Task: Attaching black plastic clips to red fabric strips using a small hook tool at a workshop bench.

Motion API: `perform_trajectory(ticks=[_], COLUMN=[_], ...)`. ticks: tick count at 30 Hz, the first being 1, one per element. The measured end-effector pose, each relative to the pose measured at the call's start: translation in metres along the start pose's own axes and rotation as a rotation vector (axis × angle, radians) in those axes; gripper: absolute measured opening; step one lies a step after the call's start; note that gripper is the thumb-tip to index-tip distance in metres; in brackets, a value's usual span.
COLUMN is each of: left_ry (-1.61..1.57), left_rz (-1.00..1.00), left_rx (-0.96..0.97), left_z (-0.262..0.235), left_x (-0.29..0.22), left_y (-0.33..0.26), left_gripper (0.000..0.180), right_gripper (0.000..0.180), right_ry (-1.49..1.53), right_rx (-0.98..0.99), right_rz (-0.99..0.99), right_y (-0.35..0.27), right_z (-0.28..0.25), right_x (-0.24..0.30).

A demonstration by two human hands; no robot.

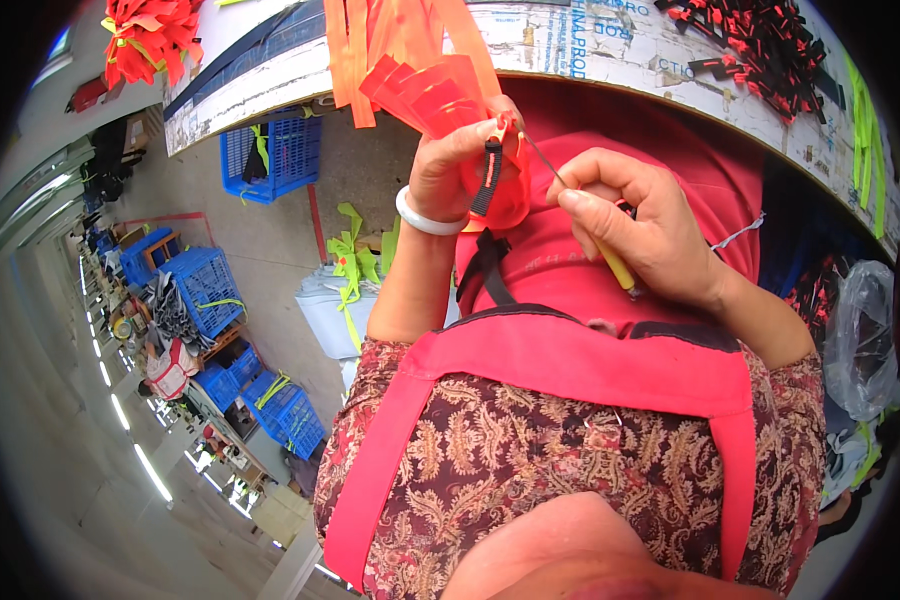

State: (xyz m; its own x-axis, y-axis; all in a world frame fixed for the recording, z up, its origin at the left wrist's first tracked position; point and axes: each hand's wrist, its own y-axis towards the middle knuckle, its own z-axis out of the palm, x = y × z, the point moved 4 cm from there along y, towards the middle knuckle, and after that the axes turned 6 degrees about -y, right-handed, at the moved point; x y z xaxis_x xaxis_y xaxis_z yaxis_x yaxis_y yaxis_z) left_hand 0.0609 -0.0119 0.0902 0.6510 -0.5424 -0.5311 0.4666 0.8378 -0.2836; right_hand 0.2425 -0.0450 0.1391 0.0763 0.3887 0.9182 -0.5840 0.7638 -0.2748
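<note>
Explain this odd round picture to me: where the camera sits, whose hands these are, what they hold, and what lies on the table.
No machine is here: a person works with bare hands. The one picture comes from a wide fisheye camera worn on the person's head, looking down, so straight edges bend and the person's own patterned top and red apron fill the lower part.

The left hand, with a white bangle at the wrist, grips a bunch of red-orange fabric strips and a black strap piece. The right hand holds a thin metal needle-like tool with a yellow handle, its tip at the strips.

On the worn white table lie more orange strips and a pile of black and red strap pieces. Blue plastic crates stand on the floor.
</note>
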Motion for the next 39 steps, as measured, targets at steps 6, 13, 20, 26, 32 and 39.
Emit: perform_trajectory(ticks=[6,13,20,26,32,39], left_ry=[0.349,0.409,0.434,0.432,0.45,0.459], left_rz=[0.188,0.232,0.182,0.162,0.157,0.202], left_rx=[-0.135,-0.122,-0.034,0.001,0.019,0.008], left_z=[0.023,0.028,0.017,0.019,0.016,0.02], left_x=[-0.007,-0.015,-0.016,-0.014,-0.014,-0.013], left_y=[-0.002,-0.004,-0.007,-0.005,-0.004,-0.005], left_gripper=[0.022,0.016,0.024,0.026,0.027,0.027], right_gripper=[0.021,0.023,0.021,0.021,0.023,0.043], right_ry=[0.194,0.346,0.075,0.122,0.139,0.118], right_rx=[-0.015,0.111,0.016,0.031,0.034,0.023], right_rz=[-0.009,0.167,0.075,0.063,0.054,0.001], right_y=[0.001,-0.004,-0.012,-0.008,-0.007,-0.008], right_z=[-0.001,-0.011,-0.008,-0.003,-0.002,-0.002], right_x=[0.002,0.019,0.018,0.011,0.009,0.013])
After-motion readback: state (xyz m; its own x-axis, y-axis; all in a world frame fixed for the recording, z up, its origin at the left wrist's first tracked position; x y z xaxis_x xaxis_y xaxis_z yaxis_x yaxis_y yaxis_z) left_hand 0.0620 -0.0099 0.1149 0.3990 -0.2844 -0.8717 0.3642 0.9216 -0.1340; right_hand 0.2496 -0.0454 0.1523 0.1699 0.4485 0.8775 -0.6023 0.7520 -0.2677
